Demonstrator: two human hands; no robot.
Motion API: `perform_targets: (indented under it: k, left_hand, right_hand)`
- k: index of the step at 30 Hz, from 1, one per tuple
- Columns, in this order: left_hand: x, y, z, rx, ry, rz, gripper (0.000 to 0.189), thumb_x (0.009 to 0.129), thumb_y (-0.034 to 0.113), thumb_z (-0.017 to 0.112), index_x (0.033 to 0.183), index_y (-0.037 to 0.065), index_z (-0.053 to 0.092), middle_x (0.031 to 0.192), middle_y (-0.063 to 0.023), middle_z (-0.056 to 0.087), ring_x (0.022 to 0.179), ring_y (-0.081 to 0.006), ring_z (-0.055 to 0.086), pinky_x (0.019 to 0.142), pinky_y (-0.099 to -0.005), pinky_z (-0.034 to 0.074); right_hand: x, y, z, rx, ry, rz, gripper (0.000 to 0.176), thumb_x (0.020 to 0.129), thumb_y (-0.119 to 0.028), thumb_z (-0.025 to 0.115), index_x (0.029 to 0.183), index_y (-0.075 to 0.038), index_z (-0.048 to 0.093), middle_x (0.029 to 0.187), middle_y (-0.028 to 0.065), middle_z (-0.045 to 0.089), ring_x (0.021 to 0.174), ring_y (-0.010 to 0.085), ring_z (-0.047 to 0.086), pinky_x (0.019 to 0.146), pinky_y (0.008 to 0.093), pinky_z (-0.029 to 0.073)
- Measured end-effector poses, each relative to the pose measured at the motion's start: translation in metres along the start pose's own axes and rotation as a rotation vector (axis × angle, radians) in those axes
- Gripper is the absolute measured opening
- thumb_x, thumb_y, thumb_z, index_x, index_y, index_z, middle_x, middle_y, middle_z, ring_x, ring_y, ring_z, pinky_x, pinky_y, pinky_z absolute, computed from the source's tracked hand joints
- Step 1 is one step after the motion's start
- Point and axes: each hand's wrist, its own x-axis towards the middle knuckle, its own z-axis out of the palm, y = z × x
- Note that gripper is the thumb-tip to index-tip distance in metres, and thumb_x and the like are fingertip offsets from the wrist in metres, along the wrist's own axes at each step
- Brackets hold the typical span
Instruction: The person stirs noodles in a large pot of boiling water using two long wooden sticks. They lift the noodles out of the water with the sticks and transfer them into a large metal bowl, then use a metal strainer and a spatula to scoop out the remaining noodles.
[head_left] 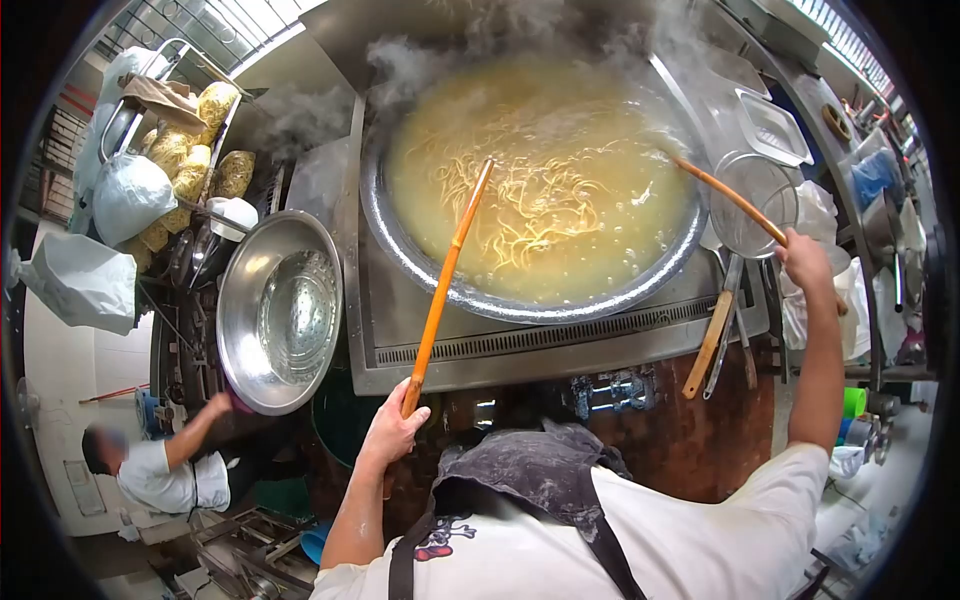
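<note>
Noodles [540,205] float in cloudy, steaming liquid inside a large round wok [480,305] set into a steel stove. My left hand [394,425] is wrapped round the lower end of a long wooden stick [447,275], whose tip overlaps the noodles. On the right, my right hand [806,262] grips a second wooden stick [735,199]; its tip reaches the liquid near the wok's right side. Close below that stick is a round mesh strainer [752,205].
A large metal basin [280,310] stands left of the stove, with a co-worker [175,465] reaching toward it. Bags of noodles [190,165] fill a rack at upper left. Wooden-handled tools [708,345] hang over the stove's front right edge. A clear tray [773,128] sits at upper right.
</note>
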Motion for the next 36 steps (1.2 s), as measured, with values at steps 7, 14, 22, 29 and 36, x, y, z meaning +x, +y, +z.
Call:
perform_targets:
  k: [7,14,22,29,36]
  left_hand:
    - [-0.003,-0.007,0.003,0.008,0.025,-0.101,0.063,0.089,0.021,0.07,0.146,0.009,0.045,0.099,-0.0172,0.067,0.075,-0.0245,0.066,0.07,-0.036,0.053]
    - [-0.008,-0.05,0.008,0.016,0.138,-0.075,0.064,0.088,0.022,0.072,0.145,0.008,0.047,0.116,-0.02,0.069,0.102,-0.0306,0.07,0.09,-0.0375,0.053]
    - [0.024,0.013,-0.015,0.153,0.206,0.044,0.062,0.088,0.02,0.071,0.144,0.009,0.047,0.122,-0.0224,0.067,0.117,-0.0381,0.064,0.098,-0.0405,0.049]
    - [0.075,0.066,-0.032,0.365,0.239,0.092,0.065,0.089,0.016,0.07,0.148,0.009,0.043,0.12,-0.0241,0.067,0.11,-0.0382,0.067,0.095,-0.0442,0.051]
    - [0.209,0.098,-0.024,0.577,0.02,0.31,0.07,0.089,0.018,0.065,0.152,0.014,0.034,0.081,-0.0241,0.068,0.067,-0.0384,0.069,0.066,-0.0479,0.055]
  right_hand:
    - [0.175,-0.112,0.062,0.044,0.033,-0.205,0.028,0.095,-0.029,0.058,0.109,-0.005,0.06,0.102,0.0203,0.071,0.101,0.0386,0.067,0.089,0.0504,0.052]
    - [0.295,-0.221,0.051,-0.074,0.083,-0.497,0.019,0.092,-0.009,0.051,0.1,-0.001,0.066,0.096,0.0232,0.071,0.098,0.0407,0.069,0.081,0.0493,0.055]
    - [0.259,-0.303,0.051,0.046,-0.001,-0.666,0.021,0.091,-0.007,0.052,0.109,-0.003,0.062,0.097,0.0207,0.071,0.094,0.0404,0.068,0.079,0.048,0.055]
    - [0.187,-0.257,0.03,0.044,-0.044,-0.695,0.02,0.093,-0.009,0.051,0.11,-0.003,0.061,0.095,0.0194,0.071,0.091,0.0382,0.069,0.075,0.0488,0.055]
    - [0.069,-0.11,0.02,0.167,0.0,-0.485,0.014,0.093,-0.011,0.054,0.106,-0.007,0.054,0.093,0.0209,0.067,0.089,0.042,0.065,0.076,0.0532,0.05]
